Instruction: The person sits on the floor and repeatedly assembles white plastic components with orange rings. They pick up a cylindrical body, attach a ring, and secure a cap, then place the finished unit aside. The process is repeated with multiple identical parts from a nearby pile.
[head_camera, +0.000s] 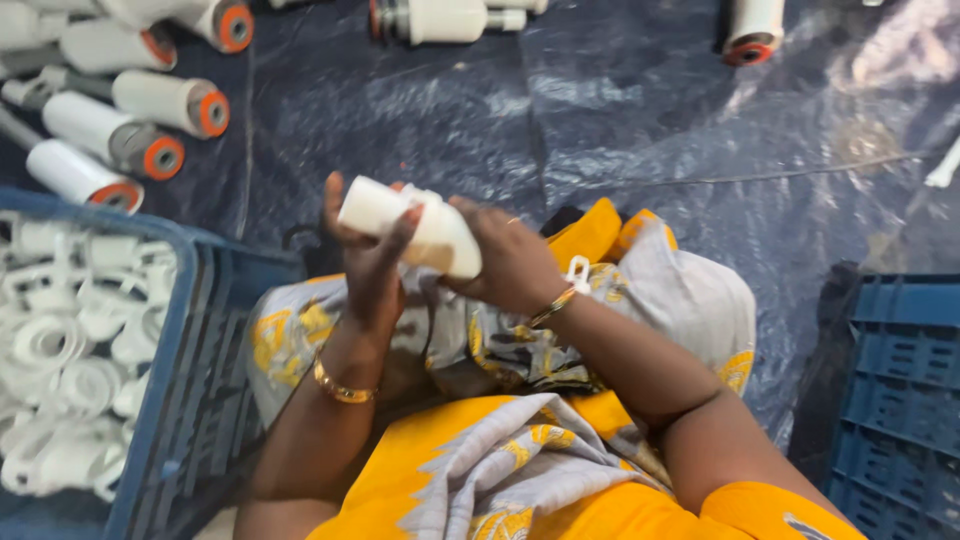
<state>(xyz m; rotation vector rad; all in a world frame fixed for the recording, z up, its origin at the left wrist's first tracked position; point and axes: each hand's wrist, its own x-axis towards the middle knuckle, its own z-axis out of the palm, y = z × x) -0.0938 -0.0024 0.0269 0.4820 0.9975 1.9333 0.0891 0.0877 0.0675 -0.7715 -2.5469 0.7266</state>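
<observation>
A white plastic cylinder part (408, 226) lies across both my hands above my lap. My left hand (368, 262) wraps its left end, fingers curled over the top. Gripping the right end from the other side is my right hand (508, 262). A small white plastic clip (578, 274) sits by my right wrist, against the gold bangle. My lap is covered by yellow and grey patterned cloth (660, 290).
A blue crate (185, 330) at the left holds several white plastic rings and fittings. Several white cylinders with orange ends (160, 100) lie on the dark plastic sheet (620, 120) at the top left. Another blue crate (900, 380) stands at the right.
</observation>
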